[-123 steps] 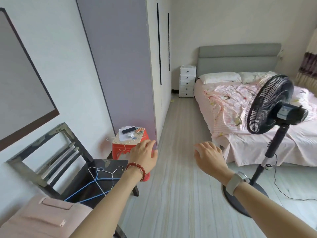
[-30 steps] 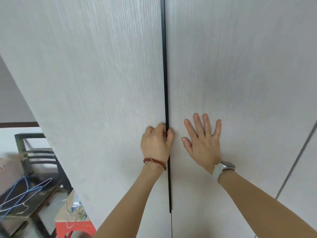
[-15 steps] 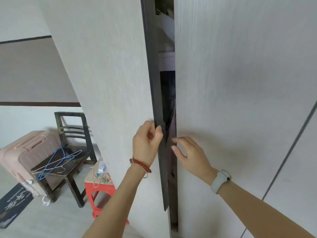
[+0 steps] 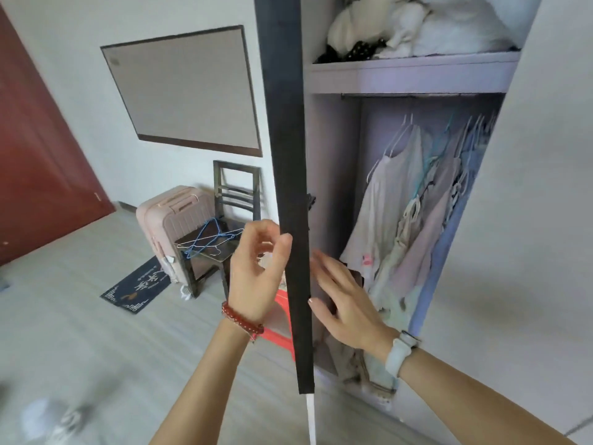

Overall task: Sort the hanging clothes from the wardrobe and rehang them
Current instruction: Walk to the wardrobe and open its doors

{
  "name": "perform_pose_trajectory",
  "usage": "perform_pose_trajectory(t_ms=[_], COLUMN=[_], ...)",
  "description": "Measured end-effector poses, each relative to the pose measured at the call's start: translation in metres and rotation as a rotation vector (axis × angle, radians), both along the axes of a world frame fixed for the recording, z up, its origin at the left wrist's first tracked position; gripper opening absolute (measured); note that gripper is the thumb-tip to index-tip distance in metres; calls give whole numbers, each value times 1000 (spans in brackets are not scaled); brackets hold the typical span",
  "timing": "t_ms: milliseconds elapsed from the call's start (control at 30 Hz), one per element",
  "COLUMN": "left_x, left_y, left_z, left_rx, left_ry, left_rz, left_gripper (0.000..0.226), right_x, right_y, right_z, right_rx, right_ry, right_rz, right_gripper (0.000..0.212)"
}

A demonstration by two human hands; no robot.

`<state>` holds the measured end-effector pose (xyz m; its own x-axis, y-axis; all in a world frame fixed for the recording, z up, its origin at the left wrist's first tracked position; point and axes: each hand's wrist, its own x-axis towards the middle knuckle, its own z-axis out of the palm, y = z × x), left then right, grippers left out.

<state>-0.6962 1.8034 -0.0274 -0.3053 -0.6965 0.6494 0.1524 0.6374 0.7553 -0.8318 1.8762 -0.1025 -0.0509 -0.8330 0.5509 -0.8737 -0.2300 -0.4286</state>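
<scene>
Head view: left hand (image 4: 256,271) has its fingers curled round the dark edge of the open wardrobe door (image 4: 290,187); right hand (image 4: 345,297) reaches inside with fingers straight and relaxed. Pale hanging clothes (image 4: 401,220) on wire hangers fill the rail under a white shelf (image 4: 414,73).

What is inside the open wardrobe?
Pale garments on hangers hang from a rail; white bedding sits on the top shelf. The right door covers the rest.
</scene>
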Motion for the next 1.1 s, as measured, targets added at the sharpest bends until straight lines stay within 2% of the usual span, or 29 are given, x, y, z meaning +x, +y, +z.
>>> perform_pose_trajectory(t_ms=[133,333,433,533,600,667,733,800,933,1033,1100], left_x=[40,73,86,91,89,81,66,44,-14,-71,-117], left_y=[-26,-74,-91,-91,-82,-69,-57,-54,-64,-73,-70], left_z=[-6,1,6,6,2,-5,-12,-17,-24,-27,-21], left_rx=[-33,-13,2,42,-49,-284,-458,-493,-293,-240,-250], left_ry=[10,54,34,27,17,-29,-108,-233,-415,-438,-446], left_rz=[146,351,387,421,579,703,655,476,187,122,64], left_gripper=[38,37,37,45,49,49,44,41,37,25,21], right_x=[46,84,92,95,90,78,60,38,-23,-73,-108], right_y=[-40,-97,-111,-113,-107,-97,-86,-73,-39,-14,3], right_z=[-3,4,11,15,16,17,20,24,31,40,50], right_rx=[23,124,118,89,34,-55,-123,-144,-128,-115,-135], right_ry=[45,145,206,179,152,146,145,144,128,147,251], right_rz=[55,45,23,9,-16,-80,-165,-260,-466,-615,-735], right_gripper=[60,59,55,50,46,40,36,35,37,45,44])
